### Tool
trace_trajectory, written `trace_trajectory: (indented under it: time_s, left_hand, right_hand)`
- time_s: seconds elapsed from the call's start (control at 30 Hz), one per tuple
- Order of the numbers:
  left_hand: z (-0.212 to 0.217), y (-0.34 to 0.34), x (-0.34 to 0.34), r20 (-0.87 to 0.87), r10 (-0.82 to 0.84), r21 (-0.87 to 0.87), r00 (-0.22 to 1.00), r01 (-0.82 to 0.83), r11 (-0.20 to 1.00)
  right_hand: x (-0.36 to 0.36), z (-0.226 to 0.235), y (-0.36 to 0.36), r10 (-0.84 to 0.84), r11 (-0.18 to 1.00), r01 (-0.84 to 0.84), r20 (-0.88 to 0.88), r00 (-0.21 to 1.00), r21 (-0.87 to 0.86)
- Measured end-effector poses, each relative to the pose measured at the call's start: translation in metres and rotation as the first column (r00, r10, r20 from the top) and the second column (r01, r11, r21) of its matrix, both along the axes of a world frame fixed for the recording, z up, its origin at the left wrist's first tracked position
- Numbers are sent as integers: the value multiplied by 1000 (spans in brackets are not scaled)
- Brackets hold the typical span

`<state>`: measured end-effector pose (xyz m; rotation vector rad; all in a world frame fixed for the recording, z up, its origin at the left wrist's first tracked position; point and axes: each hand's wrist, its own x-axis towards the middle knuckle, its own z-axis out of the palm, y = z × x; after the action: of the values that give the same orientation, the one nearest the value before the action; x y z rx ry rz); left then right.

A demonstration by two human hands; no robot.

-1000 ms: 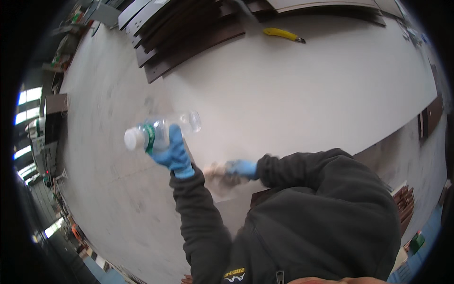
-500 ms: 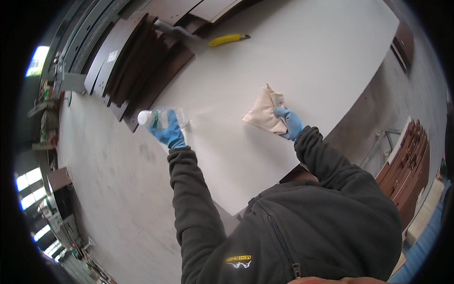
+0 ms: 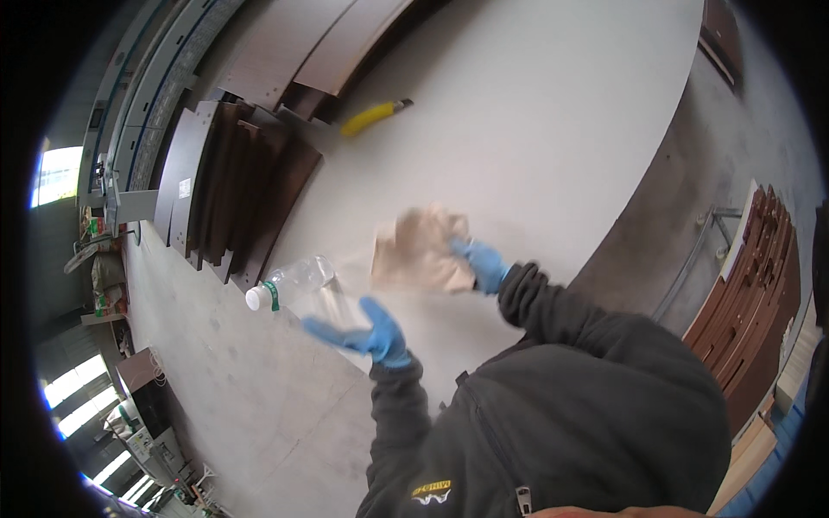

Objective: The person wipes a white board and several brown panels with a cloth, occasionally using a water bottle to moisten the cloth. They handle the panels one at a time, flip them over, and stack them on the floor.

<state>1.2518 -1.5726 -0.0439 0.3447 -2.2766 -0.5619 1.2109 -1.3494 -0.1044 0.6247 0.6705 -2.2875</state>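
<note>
My left hand [image 3: 367, 332], in a blue glove, hovers over the near edge of a large white panel [image 3: 535, 129] with its fingers stretched out. A clear plastic bottle [image 3: 298, 281] with a white cap and green ring lies just beyond the fingertips, blurred; no finger wraps it. My right hand [image 3: 484, 263], also blue-gloved, grips a crumpled tan cloth [image 3: 419, 250] against the white panel, a little right of the bottle.
A yellow utility knife [image 3: 376, 116] lies on the panel farther away. Dark brown boards [image 3: 233, 190] are stacked at the panel's far left. More brown boards [image 3: 751, 293] stand on a rack at the right. Grey concrete floor [image 3: 242, 388] lies to the left.
My left hand's fingers have opened and the bottle now lies beside them instead of in the grip. The right hand and cloth have shifted closer to the bottle.
</note>
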Motion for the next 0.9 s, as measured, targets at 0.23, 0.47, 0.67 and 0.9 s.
trace_trajectory:
  time_s: [0.23, 0.47, 0.67, 0.9]
  left_hand:
    - [-50, 28, -224, 184, -593, -148, 784, 618, 772]
    - [-117, 33, -340, 616, -295, -403, 730, 615, 678]
    - [-123, 56, -362, 712, -93, -434, 696, 540, 721]
    - [-101, 82, -337, 773, 172, -448, 611, 335, 829]
  right_hand:
    - [11, 53, 270, -55, 843, 240, -367, 928, 480]
    - [208, -33, 538, -489, 138, 85, -7, 872, 987]
    - [308, -194, 612, -433, -333, -473, 313, 845, 816]
    - [121, -228, 424, -645, 95, 183, -80, 760, 979]
